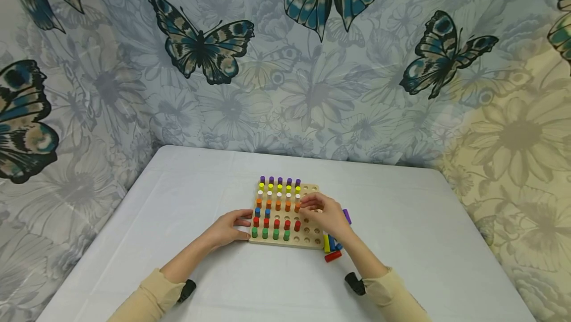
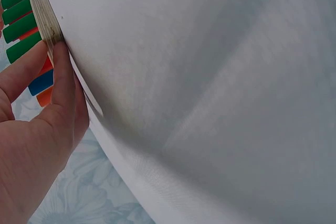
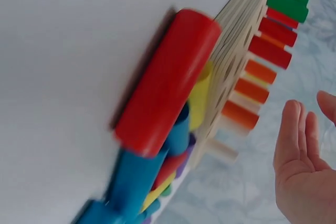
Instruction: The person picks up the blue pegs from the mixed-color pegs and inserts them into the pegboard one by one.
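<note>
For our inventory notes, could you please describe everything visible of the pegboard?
The pegboard looks like pale wood with layered edges, lying flat on the white cloth. Pegs stand in seven rows: purple, yellow, white, orange, blue, red, green; some right-side holes are unfilled. The left hand touches its left edge.

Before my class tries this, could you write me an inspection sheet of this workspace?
Surface: white tabletop, faintly creased.
Job's things: wooden pegboard with upright pegs in single-colour rows; the blue row shows two; loose pegs lie beside its right side.
Clutter: nothing seen.
Hands: left hand touches the pegboard's left edge; right hand is over the pegboard, no peg seen in it.
Cables: nothing seen.
Surroundings: butterfly-print backdrop.
</note>
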A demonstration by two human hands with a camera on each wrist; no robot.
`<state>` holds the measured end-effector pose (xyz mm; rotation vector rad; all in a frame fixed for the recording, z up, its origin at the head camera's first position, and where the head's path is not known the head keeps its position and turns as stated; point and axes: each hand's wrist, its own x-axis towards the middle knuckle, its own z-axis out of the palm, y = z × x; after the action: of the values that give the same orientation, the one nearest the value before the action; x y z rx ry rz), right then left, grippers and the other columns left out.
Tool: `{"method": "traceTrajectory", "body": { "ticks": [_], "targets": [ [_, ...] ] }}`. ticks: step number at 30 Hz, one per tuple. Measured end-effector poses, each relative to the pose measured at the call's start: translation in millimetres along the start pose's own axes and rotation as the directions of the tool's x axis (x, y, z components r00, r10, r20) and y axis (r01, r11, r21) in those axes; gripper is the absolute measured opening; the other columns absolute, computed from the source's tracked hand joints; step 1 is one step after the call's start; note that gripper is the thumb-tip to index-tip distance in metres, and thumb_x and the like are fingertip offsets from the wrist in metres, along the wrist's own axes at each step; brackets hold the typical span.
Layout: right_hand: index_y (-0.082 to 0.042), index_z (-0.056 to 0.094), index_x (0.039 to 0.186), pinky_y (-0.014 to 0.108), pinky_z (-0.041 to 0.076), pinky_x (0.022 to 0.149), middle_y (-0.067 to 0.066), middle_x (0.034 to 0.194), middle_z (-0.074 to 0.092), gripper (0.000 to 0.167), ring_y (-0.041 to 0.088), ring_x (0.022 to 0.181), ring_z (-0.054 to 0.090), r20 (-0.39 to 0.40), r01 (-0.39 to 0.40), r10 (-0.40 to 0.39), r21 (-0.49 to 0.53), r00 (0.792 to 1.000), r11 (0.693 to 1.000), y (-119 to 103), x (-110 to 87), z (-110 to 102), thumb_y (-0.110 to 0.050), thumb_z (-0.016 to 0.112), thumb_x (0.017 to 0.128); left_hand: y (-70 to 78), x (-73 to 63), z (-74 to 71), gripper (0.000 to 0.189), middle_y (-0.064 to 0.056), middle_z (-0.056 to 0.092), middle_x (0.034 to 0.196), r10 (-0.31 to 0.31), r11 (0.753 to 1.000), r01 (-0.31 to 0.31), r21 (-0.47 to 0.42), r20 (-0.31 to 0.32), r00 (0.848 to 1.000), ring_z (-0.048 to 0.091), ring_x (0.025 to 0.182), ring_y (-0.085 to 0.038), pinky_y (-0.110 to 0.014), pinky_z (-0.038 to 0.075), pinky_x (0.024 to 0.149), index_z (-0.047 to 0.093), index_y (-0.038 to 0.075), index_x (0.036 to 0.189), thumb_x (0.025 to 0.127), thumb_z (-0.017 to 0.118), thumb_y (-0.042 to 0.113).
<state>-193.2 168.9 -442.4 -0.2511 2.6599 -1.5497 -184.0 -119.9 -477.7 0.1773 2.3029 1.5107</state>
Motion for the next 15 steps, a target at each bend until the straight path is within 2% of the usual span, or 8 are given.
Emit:
{"method": "traceTrajectory", "body": {
  "ticks": [9, 15],
  "targets": [
    [-0.009, 0.067, 0.109, 0.034, 0.054, 0.082, 0.000, 0.100, 0.070, 0.024, 0.018, 0.093, 0.065, -0.031, -0.028, 0.027, -0.033, 0.999, 0.999, 13, -9.6, -20, -0.016, 0.075, 0.087, -2.2, 1.8, 1.2, 0.066, -0.009, 0.064, 0.119, -0.002, 1.000, 0.002, 0.001, -0.008, 1.000, 0.058, 0.112, -0.026, -0.033, 0.053, 0.083, 0.051, 0.000, 0.139, 0.078, 0.075, -0.006],
    [-0.007, 0.067, 0.109, 0.030, 0.053, 0.082, 0.003, 0.100, 0.069, 0.024, 0.019, 0.093, 0.065, -0.057, -0.051, 0.048, -0.037, 0.997, 0.998, 19, -15.9, -34, -0.016, 0.074, 0.088, -2.4, 1.2, 0.1, 0.066, -0.009, 0.064, 0.119, 0.003, 1.000, -0.003, -0.003, -0.007, 1.000, 0.059, 0.112, -0.026, -0.033, 0.054, 0.083, 0.051, 0.000, 0.139, 0.078, 0.076, -0.006]
  ]
}}
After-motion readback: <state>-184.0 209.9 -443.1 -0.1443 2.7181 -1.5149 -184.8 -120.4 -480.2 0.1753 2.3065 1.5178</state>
